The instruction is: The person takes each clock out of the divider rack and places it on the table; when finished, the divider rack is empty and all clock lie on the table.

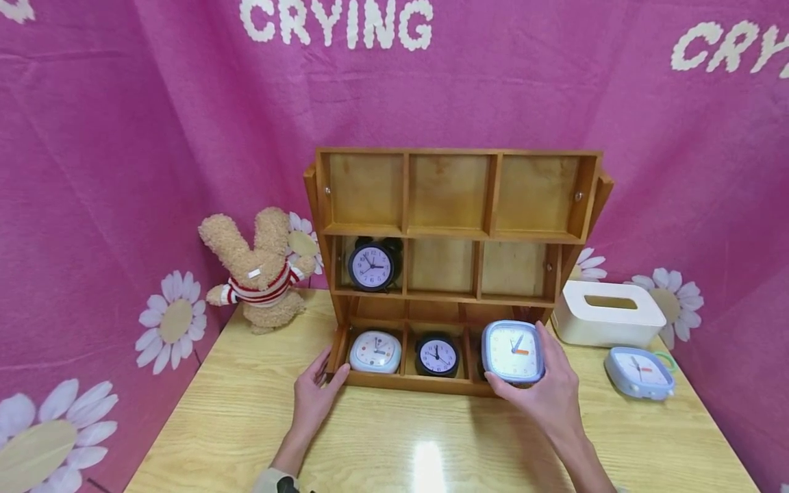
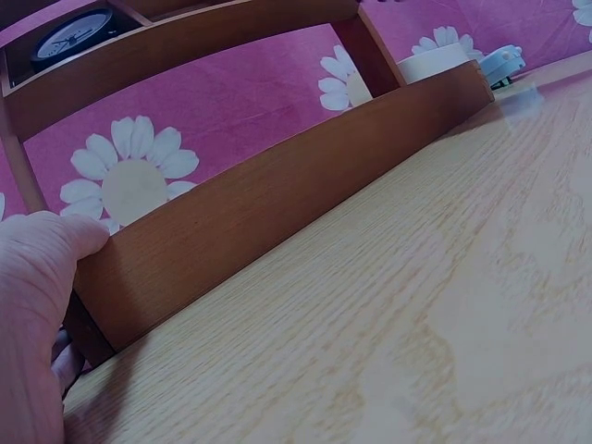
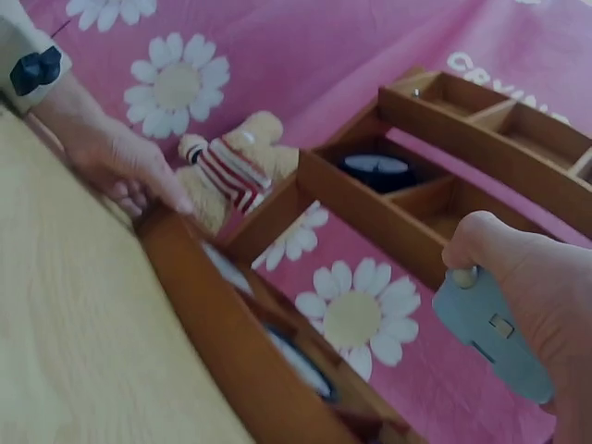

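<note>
A three-tier wooden shelf [image 1: 419,385] with square compartments stands on the table. My left hand [image 1: 316,397] grips its lower left corner; in the left wrist view the thumb [image 2: 85,233] lies over the front board. My right hand [image 1: 555,394] holds a light-blue square alarm clock [image 1: 513,357] at the bottom right compartment, its white dial facing me. In the right wrist view this clock's side [image 3: 490,324] shows, raised above the bottom tier. A pale-blue clock [image 1: 374,352] sits bottom left, and a round black clock [image 1: 437,356] bottom middle. A black twin-bell alarm clock [image 1: 372,266] occupies the middle tier's left compartment.
Behind the shelf's right side stands a white tissue box [image 1: 592,329]. Another blue alarm clock [image 1: 641,373] with a green ring lies at the table's right. A plush rabbit [image 1: 261,281] in a striped sweater sits at the left. A pink curtain [image 1: 246,123] surrounds the table.
</note>
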A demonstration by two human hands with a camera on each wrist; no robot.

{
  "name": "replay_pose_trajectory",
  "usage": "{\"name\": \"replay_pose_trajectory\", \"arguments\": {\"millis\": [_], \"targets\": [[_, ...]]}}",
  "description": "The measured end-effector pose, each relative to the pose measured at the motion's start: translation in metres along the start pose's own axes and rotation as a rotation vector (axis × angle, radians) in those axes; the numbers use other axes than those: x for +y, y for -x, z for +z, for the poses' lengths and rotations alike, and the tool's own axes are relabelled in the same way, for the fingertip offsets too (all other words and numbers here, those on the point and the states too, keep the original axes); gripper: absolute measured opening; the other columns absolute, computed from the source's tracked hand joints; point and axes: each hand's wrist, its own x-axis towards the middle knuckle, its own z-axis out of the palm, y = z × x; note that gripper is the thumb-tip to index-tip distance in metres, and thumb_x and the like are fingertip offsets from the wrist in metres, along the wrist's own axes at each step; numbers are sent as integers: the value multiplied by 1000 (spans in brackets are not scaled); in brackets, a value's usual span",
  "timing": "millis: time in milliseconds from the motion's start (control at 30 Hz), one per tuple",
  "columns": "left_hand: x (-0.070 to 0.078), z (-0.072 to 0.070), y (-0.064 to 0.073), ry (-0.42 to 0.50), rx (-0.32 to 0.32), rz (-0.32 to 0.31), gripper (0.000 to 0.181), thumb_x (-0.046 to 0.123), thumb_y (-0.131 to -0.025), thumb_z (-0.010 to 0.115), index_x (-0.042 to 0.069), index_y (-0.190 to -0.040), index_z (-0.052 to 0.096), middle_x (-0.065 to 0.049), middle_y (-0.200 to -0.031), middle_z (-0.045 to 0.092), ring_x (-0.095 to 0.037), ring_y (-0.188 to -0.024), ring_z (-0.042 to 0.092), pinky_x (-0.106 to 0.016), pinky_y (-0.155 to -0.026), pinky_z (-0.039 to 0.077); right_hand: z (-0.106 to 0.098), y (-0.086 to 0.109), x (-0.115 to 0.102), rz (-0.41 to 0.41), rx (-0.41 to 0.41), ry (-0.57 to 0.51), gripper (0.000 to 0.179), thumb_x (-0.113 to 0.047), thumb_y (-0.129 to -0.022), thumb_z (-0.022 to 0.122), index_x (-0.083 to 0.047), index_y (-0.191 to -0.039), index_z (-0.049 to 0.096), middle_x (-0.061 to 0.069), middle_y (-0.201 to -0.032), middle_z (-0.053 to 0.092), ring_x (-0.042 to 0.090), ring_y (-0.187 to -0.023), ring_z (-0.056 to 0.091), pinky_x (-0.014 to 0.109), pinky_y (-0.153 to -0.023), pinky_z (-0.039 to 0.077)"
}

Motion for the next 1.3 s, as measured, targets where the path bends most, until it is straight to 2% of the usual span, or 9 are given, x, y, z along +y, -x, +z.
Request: {"name": "replay_pose_trajectory", "arguments": {"millis": [167,333,467,533,600,767,933,1100,1300], "targets": [[5,0,0,-17,7,-1,58,7,-94,78,-4,-146,56,-24,-142,62,-33,-132,59,-17,-100,47,-9,7,16,-1,21,22,113,-23,-50,101,2,-149,52,26,-141,61,42,-124,58,0,-99,27],[2,0,0,-32,9,-10,59,6,-93,78,-5,-147,56,-24,-143,60,-34,-133,58,-39,-108,48,-21,8,35,38,36,61,113,-22,-50,101,2,-150,51,28,-139,61,44,-123,58,5,-100,29],[2,-2,0,-24,2,4,59,11,-93,80,-1,-147,58,-21,-143,62,-30,-132,59,-32,-106,49,-32,4,53,89,21,94,116,-22,-52,100,4,-152,48,32,-143,56,50,-125,55,41,-110,44],[3,-3,1,-23,1,9,59,13,-93,80,0,-146,58,-21,-142,62,-29,-132,59,-25,-103,49,-38,1,62,123,4,107,117,-22,-53,99,5,-153,46,34,-145,54,53,-126,53,62,-107,44],[3,-3,1,-29,-2,14,59,13,-93,80,-1,-146,58,-21,-142,62,-30,-131,60,-20,-100,49,-43,0,71,164,-13,119,117,-22,-54,99,5,-154,44,35,-146,53,55,-127,52,69,-103,42],[2,-3,2,-25,-12,20,59,14,-93,80,-2,-146,58,-22,-142,63,-31,-130,60,-17,-98,48,-54,-4,93,258,-29,158,117,-25,-56,100,4,-155,44,36,-145,54,58,-122,55,69,-95,43],[2,-4,2,-1,-11,17,60,16,-93,81,0,-146,59,-20,-142,63,-30,-132,59,-17,-100,47,-56,-5,111,259,-39,188,117,-28,-55,102,8,-152,46,42,-135,57,63,-108,59,70,-87,49],[1,-4,4,-23,0,17,59,14,-92,82,-1,-145,59,-21,-142,63,-32,-131,60,-31,-105,50,-53,-1,127,236,-72,216,112,-25,-56,101,13,-147,47,46,-128,58,65,-101,60,71,-83,50],[0,-2,3,-15,3,25,60,13,-91,82,0,-145,59,-20,-142,63,-31,-131,60,-42,-107,49,-49,0,142,214,-141,209,111,-23,-61,96,16,-149,40,45,-135,53,64,-112,55,71,-90,47]]}}
